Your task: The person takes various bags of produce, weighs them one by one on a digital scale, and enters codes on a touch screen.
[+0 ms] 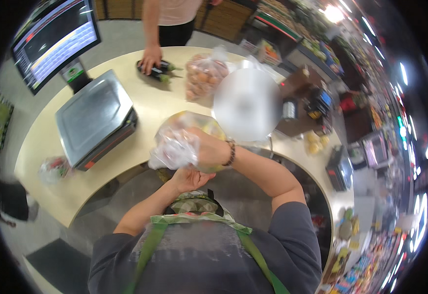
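Note:
A filled clear plastic bag with yellowish and reddish contents is in front of me at the counter's inner edge. My right hand, below a beaded bracelet, grips its gathered top. Just under the bag is my left hand, palm up with the fingers partly curled; whether it touches the bag cannot be told. A blurred roll of clear plastic bags stands to the right of the bag. Beyond it sits a bag of brown round produce. Across the counter, another person's hand rests on dark eggplants.
A weighing scale with a metal plate and a monitor stand at left. A small bag of produce lies beside the scale. The pale curved counter surrounds me. At right are a yellow produce bag and another scale.

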Available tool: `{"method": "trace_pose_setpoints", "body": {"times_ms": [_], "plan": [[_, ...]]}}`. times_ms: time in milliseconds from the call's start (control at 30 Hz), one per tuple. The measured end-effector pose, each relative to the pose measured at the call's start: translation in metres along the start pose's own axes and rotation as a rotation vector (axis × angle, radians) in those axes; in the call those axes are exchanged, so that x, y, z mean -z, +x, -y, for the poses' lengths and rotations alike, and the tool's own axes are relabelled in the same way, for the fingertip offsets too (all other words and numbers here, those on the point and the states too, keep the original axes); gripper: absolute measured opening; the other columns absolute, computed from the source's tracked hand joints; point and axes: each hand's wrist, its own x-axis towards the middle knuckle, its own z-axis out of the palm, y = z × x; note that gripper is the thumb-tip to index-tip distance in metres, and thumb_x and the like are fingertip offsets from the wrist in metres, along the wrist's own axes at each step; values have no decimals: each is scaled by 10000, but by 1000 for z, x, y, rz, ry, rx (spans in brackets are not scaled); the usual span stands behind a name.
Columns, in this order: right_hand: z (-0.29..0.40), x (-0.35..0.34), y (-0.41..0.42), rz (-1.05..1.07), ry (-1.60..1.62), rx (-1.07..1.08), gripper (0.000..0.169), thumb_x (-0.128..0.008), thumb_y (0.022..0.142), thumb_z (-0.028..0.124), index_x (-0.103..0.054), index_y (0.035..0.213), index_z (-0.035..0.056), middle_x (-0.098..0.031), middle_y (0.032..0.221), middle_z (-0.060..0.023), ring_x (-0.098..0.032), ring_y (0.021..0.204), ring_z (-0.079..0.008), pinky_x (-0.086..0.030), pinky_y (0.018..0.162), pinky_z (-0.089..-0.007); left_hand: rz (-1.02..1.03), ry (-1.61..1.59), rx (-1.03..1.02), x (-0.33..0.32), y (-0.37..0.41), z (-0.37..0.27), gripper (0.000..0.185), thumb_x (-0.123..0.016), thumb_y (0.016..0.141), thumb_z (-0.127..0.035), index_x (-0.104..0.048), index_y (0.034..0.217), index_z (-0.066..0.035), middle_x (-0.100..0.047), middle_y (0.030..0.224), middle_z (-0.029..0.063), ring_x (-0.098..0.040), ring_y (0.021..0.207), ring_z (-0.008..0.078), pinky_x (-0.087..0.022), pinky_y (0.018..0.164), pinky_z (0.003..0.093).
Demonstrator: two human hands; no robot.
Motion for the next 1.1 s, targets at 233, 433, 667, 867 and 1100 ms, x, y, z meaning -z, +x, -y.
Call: {"method": "trace_pose_setpoints", "body": {"times_ms": [233,433,667,867,1100], "plan": [[62,57,-174,-757,432,-311,191,-543,1032,239,-594,1038,56,-566,710,-20,-493,583,-135,-500,872,-367,215,42,-198,-37,72,-12,540,-462,1030,-438,-528,1379,-31,-633,1296,168,-610,1208,332,-524,995,466],[46,108,-242,-1200,532,-203,190,-470,1083,176,-542,939,75,-410,649,36,-472,589,-122,-517,844,-400,294,62,-136,-71,105,-20,504,-465,1036,-421,-553,1366,-50,-641,1290,130,-612,1204,309,-466,1075,530],[24,129,-286,-535,-676,84,230,-659,786,95,-632,1013,72,-626,989,-87,-613,911,-286,-508,799,-388,313,40,-31,-26,214,49,484,-441,1071,-414,-596,1264,1,-671,897,70,-609,785,175,-497,996,401],[33,154,-397,-655,-454,55,96,-731,819,90,-650,866,70,-639,903,-61,-584,871,-286,-488,776,-379,363,373,54,-48,310,174,481,-558,1029,-280,-475,1417,-8,-525,1412,160,-507,1311,287,-394,1152,433],[-22,236,-537,-1207,-476,-477,159,-722,907,155,-691,985,20,-690,840,-79,-641,683,-185,-505,611,-350,425,855,-236,-60,417,240,436,-583,1013,-232,-523,1401,-44,-585,1332,105,-560,1220,214,-445,1094,376]]}}
